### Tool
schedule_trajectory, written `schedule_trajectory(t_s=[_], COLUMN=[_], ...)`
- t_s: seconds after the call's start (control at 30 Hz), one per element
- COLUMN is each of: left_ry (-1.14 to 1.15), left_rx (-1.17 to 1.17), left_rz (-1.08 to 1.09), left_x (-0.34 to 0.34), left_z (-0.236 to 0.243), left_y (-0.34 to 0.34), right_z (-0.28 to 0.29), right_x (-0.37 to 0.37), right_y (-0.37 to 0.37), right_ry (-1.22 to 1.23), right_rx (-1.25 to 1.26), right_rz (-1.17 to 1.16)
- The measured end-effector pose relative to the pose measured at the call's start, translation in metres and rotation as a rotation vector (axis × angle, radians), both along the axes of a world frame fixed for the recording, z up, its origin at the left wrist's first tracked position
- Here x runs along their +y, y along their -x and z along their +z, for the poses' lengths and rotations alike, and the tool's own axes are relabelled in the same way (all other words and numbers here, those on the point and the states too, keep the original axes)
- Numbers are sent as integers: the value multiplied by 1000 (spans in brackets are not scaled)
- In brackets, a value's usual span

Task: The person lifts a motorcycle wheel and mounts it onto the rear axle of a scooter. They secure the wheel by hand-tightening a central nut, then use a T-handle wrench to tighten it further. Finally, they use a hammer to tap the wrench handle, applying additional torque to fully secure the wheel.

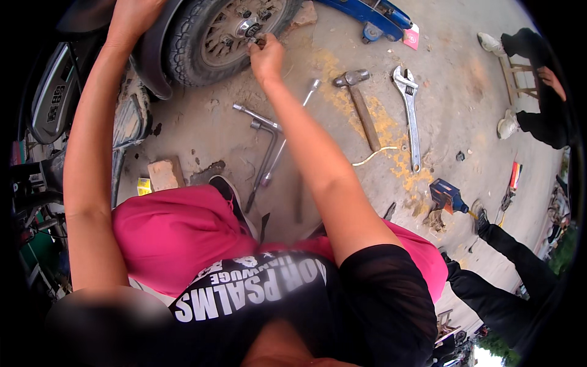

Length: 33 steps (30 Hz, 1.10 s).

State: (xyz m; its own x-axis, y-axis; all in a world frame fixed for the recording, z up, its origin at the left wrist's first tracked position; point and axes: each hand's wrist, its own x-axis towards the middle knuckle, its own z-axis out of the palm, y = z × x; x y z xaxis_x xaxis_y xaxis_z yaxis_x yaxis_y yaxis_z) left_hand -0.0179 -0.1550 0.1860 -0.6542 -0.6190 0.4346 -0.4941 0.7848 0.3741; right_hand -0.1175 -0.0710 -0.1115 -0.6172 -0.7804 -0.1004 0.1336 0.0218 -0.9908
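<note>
A wheel with a knobbly black tyre [191, 58] and a dusty spoked rim stands at the top, under a dark fender [150, 64]. At the rim's lower right, beside the shiny hub cap [247, 28], my right hand [267, 60] pinches what looks like a wheel nut, mostly covered by the fingers. Other nuts show around the hub. My left hand [136, 19] is up at the fender, and the top edge of the head view cuts off its fingers. Below my right hand, a cross-shaped wheel wrench [310, 92] and an L-shaped socket wrench [266, 156] lie on the ground.
To the right lie a hammer [362, 113] and an adjustable wrench [411, 119]. A blue jack [373, 18] sits at the top, a blue power tool [445, 194] farther right. A brick [166, 174] lies near my knee. Other people's legs [520, 269] are at the right.
</note>
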Motion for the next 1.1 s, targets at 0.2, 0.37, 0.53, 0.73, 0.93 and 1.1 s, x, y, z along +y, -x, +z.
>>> schedule_trajectory(t_s=[0.2, 0.37, 0.53, 0.73, 0.93, 1.1], left_ry=[-1, 19, 84, 93, 127, 133], left_rx=[-3, 8, 15, 49, 62, 66], left_rz=[27, 2, -5, -50, -52, -44], left_x=[1, -1, -5, -4, -5, -6], left_z=[-1, 1, -4, -1, 0, -4], left_y=[-7, -4, -6, -8, -8, -10], right_z=[29, 37, 40, 42, 36, 38], right_x=[10, 8, 6, 7, -2, 9], right_y=[4, 8, 6, 12, 11, 6], right_ry=[-94, -99, -32, -233, -164, -132], right_rx=[-8, -37, 30, 21, -234, -86], right_rz=[196, 233, 194, 372, 327, 293])
